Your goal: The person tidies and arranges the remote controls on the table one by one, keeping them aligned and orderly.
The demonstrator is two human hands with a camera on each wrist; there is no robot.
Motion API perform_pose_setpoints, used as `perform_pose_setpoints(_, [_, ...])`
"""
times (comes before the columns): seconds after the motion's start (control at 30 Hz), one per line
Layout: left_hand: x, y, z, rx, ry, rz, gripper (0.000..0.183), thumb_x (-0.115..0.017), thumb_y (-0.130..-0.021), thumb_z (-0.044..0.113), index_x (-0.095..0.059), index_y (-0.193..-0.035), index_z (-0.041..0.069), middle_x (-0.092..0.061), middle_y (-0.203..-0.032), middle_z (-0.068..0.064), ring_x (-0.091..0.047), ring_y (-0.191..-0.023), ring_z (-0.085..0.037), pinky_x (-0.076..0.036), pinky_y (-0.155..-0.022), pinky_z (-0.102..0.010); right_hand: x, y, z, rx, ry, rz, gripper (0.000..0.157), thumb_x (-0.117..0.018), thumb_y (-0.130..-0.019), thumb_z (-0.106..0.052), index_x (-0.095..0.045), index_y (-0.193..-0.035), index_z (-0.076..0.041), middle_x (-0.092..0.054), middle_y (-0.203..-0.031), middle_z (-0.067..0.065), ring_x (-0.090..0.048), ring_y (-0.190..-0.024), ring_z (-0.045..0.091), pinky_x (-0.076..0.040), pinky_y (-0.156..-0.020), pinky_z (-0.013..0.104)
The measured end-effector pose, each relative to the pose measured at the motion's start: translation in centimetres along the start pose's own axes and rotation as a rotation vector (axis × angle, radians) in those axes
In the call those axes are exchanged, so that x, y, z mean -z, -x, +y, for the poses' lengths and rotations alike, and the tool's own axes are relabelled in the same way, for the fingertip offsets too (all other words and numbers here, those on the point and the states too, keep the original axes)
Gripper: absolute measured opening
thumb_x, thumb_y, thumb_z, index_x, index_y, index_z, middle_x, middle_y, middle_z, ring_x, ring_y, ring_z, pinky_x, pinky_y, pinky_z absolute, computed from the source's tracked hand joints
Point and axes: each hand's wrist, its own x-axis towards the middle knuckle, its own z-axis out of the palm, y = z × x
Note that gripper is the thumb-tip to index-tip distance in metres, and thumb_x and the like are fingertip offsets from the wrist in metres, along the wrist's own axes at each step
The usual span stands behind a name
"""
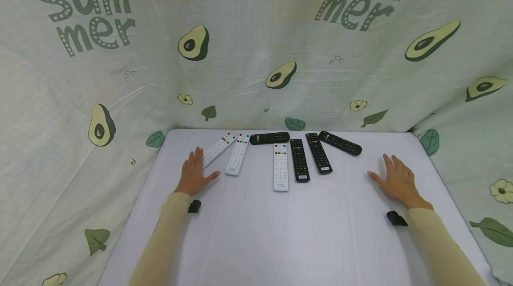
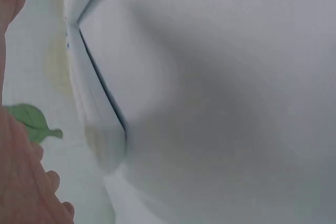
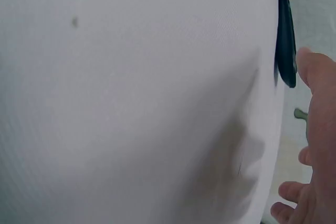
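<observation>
My left hand [image 1: 194, 173] is spread with straight fingers at the left of the table, nearest a white remote control [image 1: 218, 149] that it partly covers from view. Beside that one lies a second white remote [image 1: 238, 154], and a third white remote [image 1: 280, 168] lies farther right. A black remote [image 1: 270, 138] lies crosswise at the back. Two more black remotes [image 1: 299, 160] [image 1: 319, 153] lie lengthwise in the middle. At the right, a slanted black remote [image 1: 340, 143] is nearest my right hand [image 1: 396, 181], whose fingers are extended and hold nothing.
The remotes lie on a white-covered table [image 1: 288, 241]. Behind and beside it hangs a pale curtain [image 1: 240, 18] printed with avocados and leaves. Small black wrist devices [image 1: 194, 206] [image 1: 396, 218] show at both sleeves.
</observation>
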Motion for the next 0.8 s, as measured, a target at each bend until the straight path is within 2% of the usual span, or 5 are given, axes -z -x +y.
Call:
perform_pose_setpoints(0.2, [-0.5,-0.5,2.2,-0.036,-0.034,0.003,0.114,-0.069,-0.096,0.058,-0.001,-0.169,0.002,0.001,-0.177,-0.018,0.002,-0.163,-0.042,-0.002,-0.131,-0.060,0.2,-0.3,-0.7,0.011,-0.001,-0.002,0.099,-0.053,-0.105,-0.060,-0.017,-0.161,0.013,-0.017,-0.158,0.048,-0.018,-0.143,0.068,-0.012,-0.115,0.082])
perform_pose_setpoints(0.5, [-0.9,-1.5,6.5,-0.078,-0.051,-0.013,0.114,-0.072,-0.094,0.058,-0.006,-0.169,0.002,-0.004,-0.178,-0.016,-0.001,-0.164,-0.038,-0.004,-0.132,-0.058,0.4,-0.3,-1.6,0.025,-0.018,-0.011,0.097,-0.054,-0.106,-0.058,-0.018,-0.161,0.013,-0.018,-0.158,0.048,-0.018,-0.143,0.068,-0.012,-0.115,0.082])
perform_pose_setpoints(0.8, [-1.8,-2.6,9.8,-0.166,-0.061,-0.004,0.110,-0.069,-0.096,0.060,-0.012,-0.169,0.001,-0.008,-0.177,-0.017,-0.005,-0.163,-0.039,-0.007,-0.132,-0.057,0.5,-0.6,-2.3,0.034,-0.008,-0.002,0.096,-0.057,-0.105,-0.054,-0.019,-0.161,0.014,-0.020,-0.157,0.048,-0.019,-0.143,0.067,-0.015,-0.115,0.081])
